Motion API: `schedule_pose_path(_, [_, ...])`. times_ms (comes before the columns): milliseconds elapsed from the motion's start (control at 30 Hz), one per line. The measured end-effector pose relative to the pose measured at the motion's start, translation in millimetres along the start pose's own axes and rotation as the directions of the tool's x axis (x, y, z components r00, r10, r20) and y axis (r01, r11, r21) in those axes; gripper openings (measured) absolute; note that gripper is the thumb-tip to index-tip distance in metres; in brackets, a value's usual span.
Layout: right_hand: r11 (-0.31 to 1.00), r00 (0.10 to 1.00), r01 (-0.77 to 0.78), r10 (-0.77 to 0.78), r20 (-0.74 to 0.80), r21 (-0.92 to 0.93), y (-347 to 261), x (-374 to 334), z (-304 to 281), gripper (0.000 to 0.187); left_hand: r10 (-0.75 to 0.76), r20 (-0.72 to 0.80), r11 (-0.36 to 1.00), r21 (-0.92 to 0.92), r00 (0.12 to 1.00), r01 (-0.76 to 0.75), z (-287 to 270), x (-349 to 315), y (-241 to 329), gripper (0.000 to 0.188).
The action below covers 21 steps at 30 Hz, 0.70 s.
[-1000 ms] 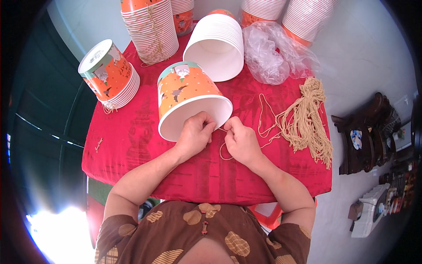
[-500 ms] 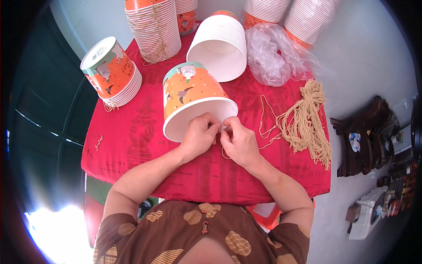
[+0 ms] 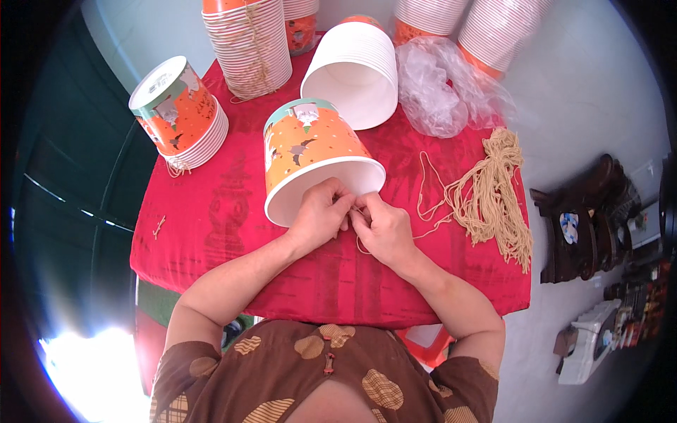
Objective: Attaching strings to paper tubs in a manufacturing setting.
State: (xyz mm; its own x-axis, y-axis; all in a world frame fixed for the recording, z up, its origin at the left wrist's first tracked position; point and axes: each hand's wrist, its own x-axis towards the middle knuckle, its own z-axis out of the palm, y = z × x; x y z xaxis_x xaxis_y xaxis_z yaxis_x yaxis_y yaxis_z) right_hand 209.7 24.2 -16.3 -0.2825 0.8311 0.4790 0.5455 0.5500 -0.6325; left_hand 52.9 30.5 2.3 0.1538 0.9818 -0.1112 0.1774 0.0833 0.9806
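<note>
An orange paper bucket with a green band and a bat print lies tipped, its white mouth facing me. At its near rim my left hand and my right hand meet, fingertips pinched close together. A thin tan string hangs from between the fingers; the part inside the pinch is mostly hidden. To the right, a bundle of tan strings lies on the cloth, with a few loose strands trailing toward my right hand.
A red cloth covers the table. Behind the bucket lies a nested white stack, beside crumpled clear plastic. A tied stack stands back left; another stack sits upside down at left. A string scrap lies at left.
The bucket has shifted very slightly right. My fingers have drawn closer together at the string, and the right hand has moved slightly left and down.
</note>
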Motion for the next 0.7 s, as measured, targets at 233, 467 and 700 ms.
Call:
schedule_pose_path(233, [0.996,0.997,0.074,-0.075,-0.030,-0.051,3.0,1.4,1.6,0.011,0.006,-0.002,0.999,-0.042,1.000,-0.006,-0.6,0.9,-1.2,0.019])
schedule_pose_path(467, [0.999,0.999,0.037,-0.038,-0.039,-0.009,-0.2,3.2,0.2,0.008,0.126,-0.041,0.988,0.100,0.991,-0.121,-4.4,-3.8,0.5,0.015])
schedule_pose_path(700, [1.000,0.999,0.000,0.001,-0.043,0.024,1.4,2.8,0.8,0.009,0.384,-0.009,0.822,0.460,0.923,-0.337,-6.6,-8.6,-6.0,0.006])
